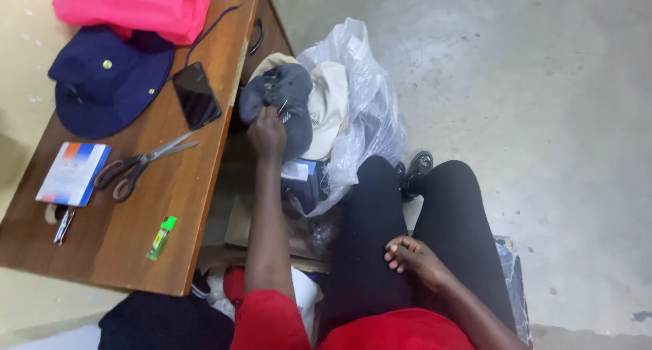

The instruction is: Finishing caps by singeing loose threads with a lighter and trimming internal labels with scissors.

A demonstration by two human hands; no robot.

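Grey, soft cloth marks the crumpled grey fabric cap (285,102) that the left hand (267,134) clutches from below, fingers closed on its lower edge; the cap sits at about twelve o'clock from that hand, atop a pile in a crinkled clear plastic bag (370,112), its long axis running roughly from ten o'clock to four o'clock and its domed crown facing up toward the camera. Just at three o'clock of it lies a cream fabric cap (328,109), touching it. The right hand (415,258) rests loosely curled on the black-trousered thigh (370,241), holding nothing. At nine o'clock of the bag stands a brown wooden table (176,207) carrying a navy round brimmed hat (105,82), a bright pink folded cloth (136,7), a flat black phone (196,95), metal scissors with dark brown handles (139,163), a small blue, white and orange box (73,173) and a slim green lighter (161,238). The floor (530,85) is smooth grey concrete.
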